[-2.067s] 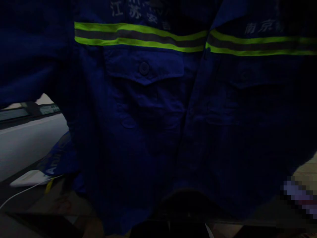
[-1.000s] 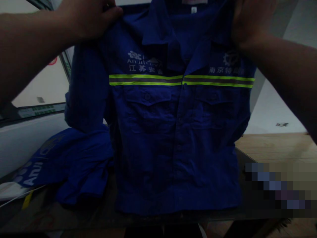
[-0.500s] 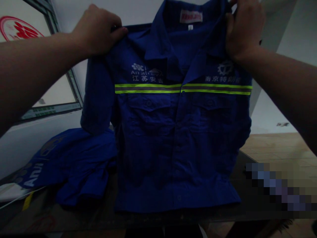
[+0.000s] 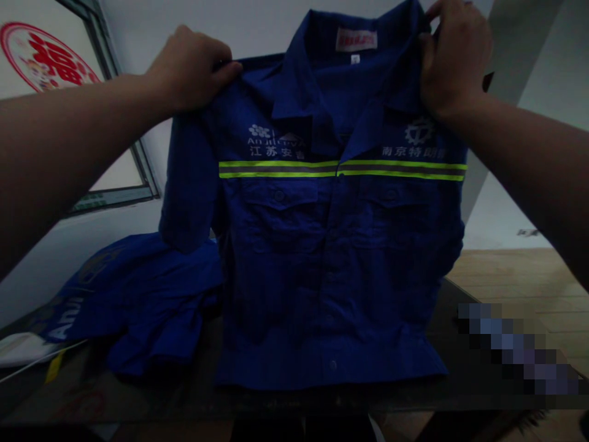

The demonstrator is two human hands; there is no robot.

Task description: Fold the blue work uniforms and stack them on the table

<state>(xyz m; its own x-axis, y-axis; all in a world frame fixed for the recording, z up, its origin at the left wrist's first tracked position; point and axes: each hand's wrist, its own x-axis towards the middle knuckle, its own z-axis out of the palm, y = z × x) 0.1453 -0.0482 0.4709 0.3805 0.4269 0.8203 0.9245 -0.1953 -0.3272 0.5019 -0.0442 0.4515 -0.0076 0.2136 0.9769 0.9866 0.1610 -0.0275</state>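
A blue work jacket (image 4: 285, 276) hangs upright with its front towards me, a yellow-green reflective stripe across its chest and white print above. My left hand (image 4: 193, 67) pinches it at the shoulder on the left side, thumb in front. At the right side of the collar, my right hand (image 4: 455, 58) grips the cloth, its fingers partly hidden behind. The jacket's hem meets the dark table. One short sleeve droops below my left hand; the other is mostly hidden behind my right arm.
More blue clothing (image 4: 151, 294) lies crumpled on the left of the dark table (image 4: 184, 399), beside a white item (image 4: 23, 348) and a thin white cord. Behind stands a window (image 4: 50, 61) with a red round sticker. A pixelated patch covers the table's right end. Wooden flooring (image 4: 515, 270) shows beyond.
My left hand appears slightly lower and further right, with the jacket's left shoulder and sleeve shifted along with it. The whole view has tilted a little. Both hands keep their hold.
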